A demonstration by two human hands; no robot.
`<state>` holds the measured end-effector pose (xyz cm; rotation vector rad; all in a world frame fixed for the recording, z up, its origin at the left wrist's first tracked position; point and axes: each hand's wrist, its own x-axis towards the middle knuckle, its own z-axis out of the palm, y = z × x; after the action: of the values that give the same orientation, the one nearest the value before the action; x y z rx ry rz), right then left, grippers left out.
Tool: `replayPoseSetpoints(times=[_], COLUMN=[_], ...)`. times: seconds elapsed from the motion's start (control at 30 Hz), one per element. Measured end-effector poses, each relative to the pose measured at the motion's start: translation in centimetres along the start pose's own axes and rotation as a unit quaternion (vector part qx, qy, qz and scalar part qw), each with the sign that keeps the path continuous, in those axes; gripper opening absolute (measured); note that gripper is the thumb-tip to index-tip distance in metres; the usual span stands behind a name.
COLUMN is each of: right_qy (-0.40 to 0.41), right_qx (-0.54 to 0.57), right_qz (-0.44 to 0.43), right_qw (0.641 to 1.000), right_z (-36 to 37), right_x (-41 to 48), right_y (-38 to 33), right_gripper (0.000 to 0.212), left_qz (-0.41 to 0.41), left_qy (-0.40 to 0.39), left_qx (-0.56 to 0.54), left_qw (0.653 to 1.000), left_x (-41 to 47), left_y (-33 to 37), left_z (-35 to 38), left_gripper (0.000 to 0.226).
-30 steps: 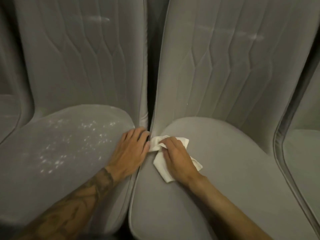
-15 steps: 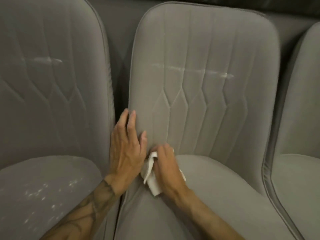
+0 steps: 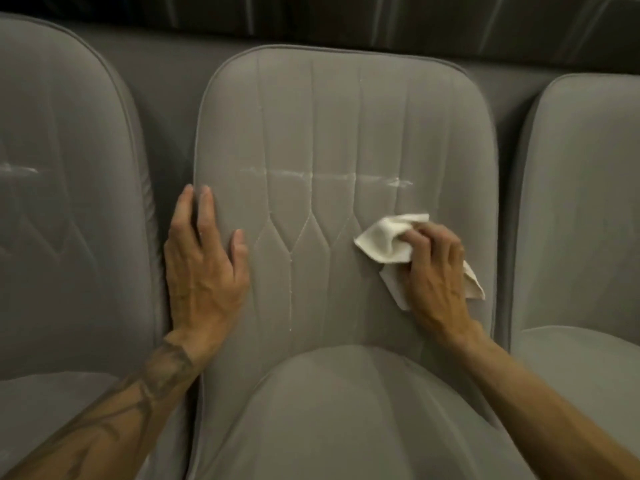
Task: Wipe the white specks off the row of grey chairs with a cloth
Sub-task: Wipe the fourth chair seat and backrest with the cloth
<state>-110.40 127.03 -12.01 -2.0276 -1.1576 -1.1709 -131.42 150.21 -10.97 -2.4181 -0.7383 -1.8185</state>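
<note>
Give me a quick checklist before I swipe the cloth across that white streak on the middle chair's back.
1. Cloth gripped: the right hand holds the cloth bunched. Ok.
2. Cloth near the mark: it sits just below the right end of the white streak. Ok.
3. Chair steadied: the left hand lies flat on the left edge of the middle chair's back. Ok.
4. Streak removed: it runs across the back. Not ok.
5. Clean side of cloth against the fabric: cannot tell.
6. Left chair's back: a white smear shows. Not ok.
</note>
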Motion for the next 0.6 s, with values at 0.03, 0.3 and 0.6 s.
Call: replayPoseSetpoints(times=[0.03,0.3,0.6], right_qy=[-0.012,0.132,0.051], right_qx=[-0.009,-0.110,-0.127], right_qz=[-0.010,0.000,-0.070], right_qw=[1.000,0.985,0.988], right_z=[-0.1,-2.0,-3.5], right_x=[-0.2,14.0,12.4], right_y=[0.5,3.7,4.8], right_gripper=[0.042,0.021,0.021], left_qz=[0.000,0.005,-0.002], left_qy=[0.000,0.003,-0.004], left_qx=[0.002,0.018,0.002], left_qw=[1.000,1.000,1.000], left_x=[0.0,-0.1,-0.1], left_y=[0.0,-0.1,-0.1], left_z=[0.0,0.3,0.4], left_gripper=[0.062,0.061,0.062])
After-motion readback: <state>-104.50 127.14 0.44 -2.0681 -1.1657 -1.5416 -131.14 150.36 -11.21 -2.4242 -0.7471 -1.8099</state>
